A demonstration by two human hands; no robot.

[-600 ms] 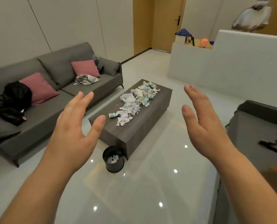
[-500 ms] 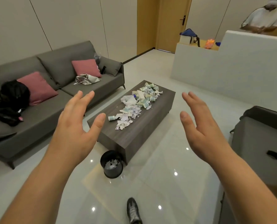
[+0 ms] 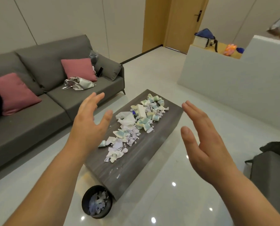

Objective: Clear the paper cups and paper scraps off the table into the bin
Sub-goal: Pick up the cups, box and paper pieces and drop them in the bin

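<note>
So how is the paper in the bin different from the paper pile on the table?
The paper in the bin is a small heap of pale purple and white scraps, held within the black bin on the floor. The pile on the table is far larger, spread loosely along the tabletop, and mixes scraps with crumpled green and white cups. Both are torn paper waste.
</note>
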